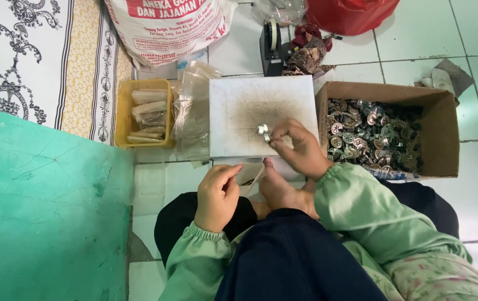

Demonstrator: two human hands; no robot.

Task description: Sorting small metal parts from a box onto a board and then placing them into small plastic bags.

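Note:
My right hand (pixel 300 147) pinches a small silvery metal part (pixel 263 131) over a white, dirt-stained board (pixel 233 111) lying on the tiled floor. My left hand (pixel 218 195) rests near my knee with its fingers curled around a thin clear plastic bag (pixel 252 177). My bare foot (pixel 281 192) lies between the two hands. Both arms wear light green sleeves.
A cardboard box (pixel 445 134) full of several small metal parts stands at the right. A yellow tray (pixel 123 114) of filled small bags and a stack of clear bags (pixel 191 106) sit at the left. A tape dispenser (pixel 271 47), a large printed sack (pixel 166 28) and a red bag (pixel 350 14) lie beyond. A green surface (pixel 44 206) fills the left.

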